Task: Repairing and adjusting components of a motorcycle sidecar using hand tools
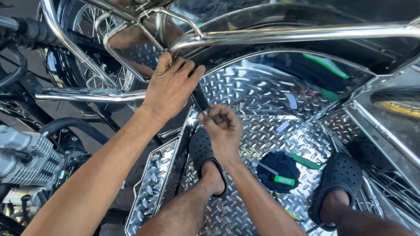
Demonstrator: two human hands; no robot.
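My left hand (pixel 171 85) rests flat with fingers spread against the chrome tube frame (pixel 298 32) of a polished metal sidecar, near a dark strip or cable running down from under the palm. My right hand (pixel 223 127) is just below it, fingertips pinched on a small light-coloured thing too small to identify. Both hands hover over the diamond-plate floor (pixel 264 138). My feet in black perforated clogs (pixel 341 180) stand on that floor.
A motorcycle with a silver finned engine (pixel 11 159), chrome pipe (pixel 88 94) and spoked wheel (pixel 94 27) stands at left. A dark round bundle with a green-tipped tool (pixel 278 172) lies on the floor between my feet. Mirror-like side panels surround the floor.
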